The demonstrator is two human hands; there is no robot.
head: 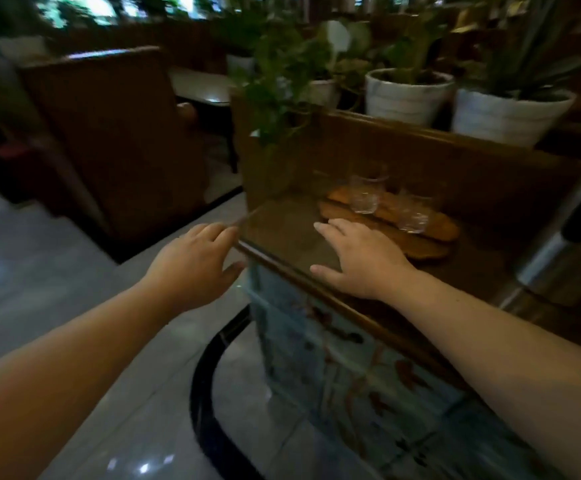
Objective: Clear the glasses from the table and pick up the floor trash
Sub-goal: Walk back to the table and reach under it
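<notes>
glasses [363, 197] stand on a wooden tray [420, 242] just beyond the right hand [358, 258]; both it and the left hand [192, 265] are spread, empty. a hurried reach risks toppling them.

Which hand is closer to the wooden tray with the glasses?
Right. The right hand hovers at the tray's near edge; the left hand is at the counter's corner, farther left.

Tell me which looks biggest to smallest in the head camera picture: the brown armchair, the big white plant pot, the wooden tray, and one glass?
1. Brown armchair
2. Wooden tray and big white plant pot: they look about alike, and the tray sits nearer, so I won't rank them.
3. Glass, smallest.
</notes>
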